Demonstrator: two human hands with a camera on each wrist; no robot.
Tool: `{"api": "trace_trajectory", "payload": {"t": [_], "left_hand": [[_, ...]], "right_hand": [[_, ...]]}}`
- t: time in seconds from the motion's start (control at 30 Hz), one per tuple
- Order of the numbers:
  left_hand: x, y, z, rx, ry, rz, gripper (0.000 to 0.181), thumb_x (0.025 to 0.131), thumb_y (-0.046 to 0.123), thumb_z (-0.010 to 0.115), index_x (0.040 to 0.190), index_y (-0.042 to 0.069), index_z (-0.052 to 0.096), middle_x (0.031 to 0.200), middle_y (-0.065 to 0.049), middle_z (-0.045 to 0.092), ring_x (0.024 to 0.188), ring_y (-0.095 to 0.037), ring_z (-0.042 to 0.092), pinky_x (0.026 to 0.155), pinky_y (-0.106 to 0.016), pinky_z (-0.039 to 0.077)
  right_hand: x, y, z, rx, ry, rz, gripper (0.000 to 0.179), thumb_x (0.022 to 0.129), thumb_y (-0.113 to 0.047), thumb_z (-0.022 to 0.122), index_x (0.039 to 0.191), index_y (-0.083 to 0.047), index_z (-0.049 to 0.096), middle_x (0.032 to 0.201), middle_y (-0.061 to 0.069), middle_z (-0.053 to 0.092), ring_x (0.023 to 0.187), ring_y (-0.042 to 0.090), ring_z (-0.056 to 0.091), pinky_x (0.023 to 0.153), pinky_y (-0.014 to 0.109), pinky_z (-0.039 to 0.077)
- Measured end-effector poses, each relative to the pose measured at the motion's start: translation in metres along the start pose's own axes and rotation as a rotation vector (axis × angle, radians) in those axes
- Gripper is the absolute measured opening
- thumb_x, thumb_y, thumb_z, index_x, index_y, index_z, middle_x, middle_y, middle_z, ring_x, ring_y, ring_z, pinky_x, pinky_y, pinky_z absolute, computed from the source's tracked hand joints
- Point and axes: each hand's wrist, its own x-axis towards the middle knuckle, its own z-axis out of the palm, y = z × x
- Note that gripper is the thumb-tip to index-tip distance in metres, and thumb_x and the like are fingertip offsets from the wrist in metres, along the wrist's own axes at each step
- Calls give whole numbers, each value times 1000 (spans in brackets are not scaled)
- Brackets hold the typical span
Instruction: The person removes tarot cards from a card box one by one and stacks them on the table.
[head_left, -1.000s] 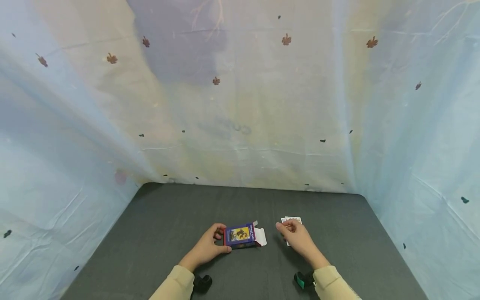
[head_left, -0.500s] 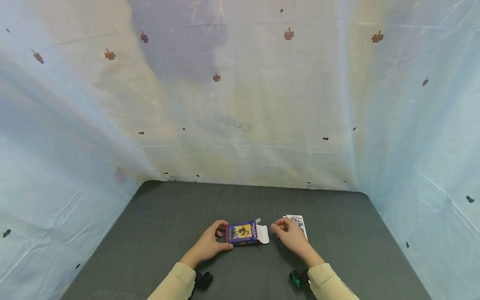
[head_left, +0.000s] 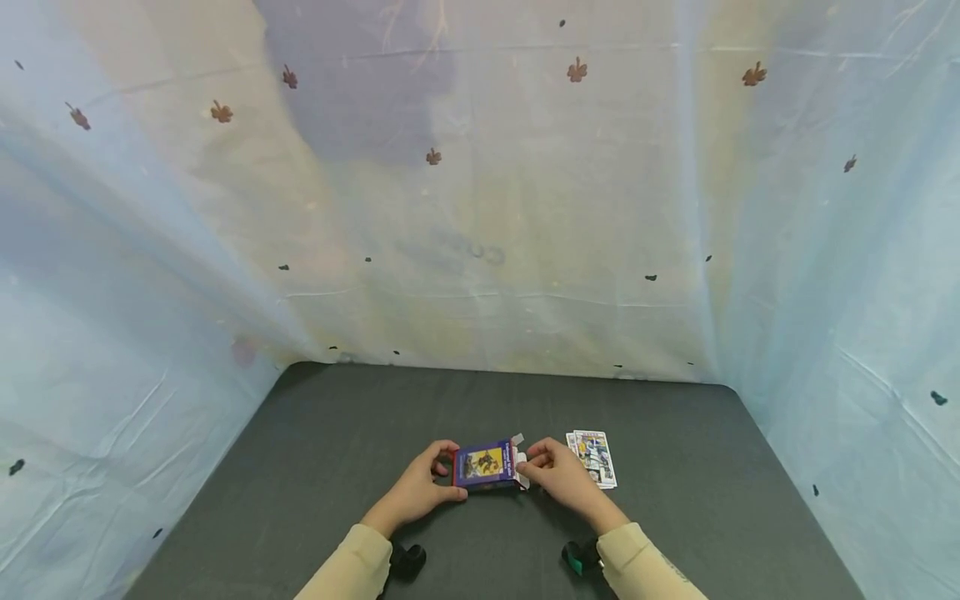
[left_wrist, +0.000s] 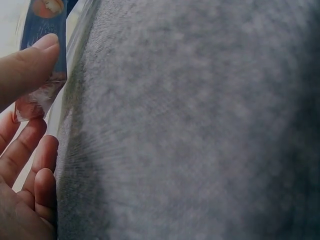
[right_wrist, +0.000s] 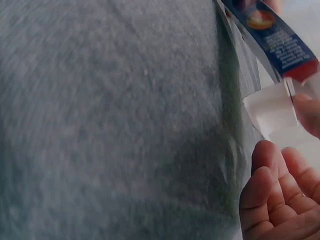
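A purple-and-red card box (head_left: 483, 465) with a yellow picture lies on the dark table, its open end facing right. My left hand (head_left: 416, 487) grips its left end, the thumb along the near side and the fingers at the far side. At the open end my right hand (head_left: 564, 479) pinches the white flap (right_wrist: 272, 107) between thumb and fingers. The left wrist view shows the left thumb (left_wrist: 35, 62) lying on the box's narrow blue side. A small stack of printed cards (head_left: 595, 458) lies just right of my right hand.
The dark grey cloth-covered table (head_left: 360, 408) runs back to a pale patterned curtain (head_left: 480, 208), which also hangs on both sides. Black wrist devices (head_left: 407, 562) sit under both sleeves.
My right hand has moved left from over the cards to the box's flap, uncovering the cards. The flap now shows shorter, partly hidden by the fingers. My left hand keeps its grip.
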Motion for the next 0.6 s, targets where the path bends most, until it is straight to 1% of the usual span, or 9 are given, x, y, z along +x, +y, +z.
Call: {"api": "trace_trajectory", "payload": {"t": [0.17,0.3,0.4,0.6], "left_hand": [[1,0,0,8,-14,-8,71,73,39,85,132,25,47,119,3,53,98,-19,48,82,-43,40],[1,-1,0,14,-32,-6,72,73,40,84,132,23,46,119,2,53,101,-20,48,84,-44,40],[1,-3,1,10,-31,-7,72,73,40,84,132,23,46,119,2,53,101,-20,48,83,-44,40],[2,-5,3,-7,-24,-23,74,71,40,86,131,22,47,118,2,53,101,-20,47,82,-41,39]], "right_hand": [[1,-3,5,-4,-11,-18,33,93,-33,66,106,-3,61,84,0,64,71,15,60,58,30,47],[2,-7,10,8,-20,-43,26,94,-27,64,104,-2,60,84,1,64,71,14,60,58,28,47],[4,-9,14,26,-20,-45,22,91,-18,66,104,-1,59,85,3,64,70,13,60,58,27,48],[4,-8,19,118,-19,-22,26,84,-4,69,104,3,54,83,8,62,66,12,59,58,27,49]]}}
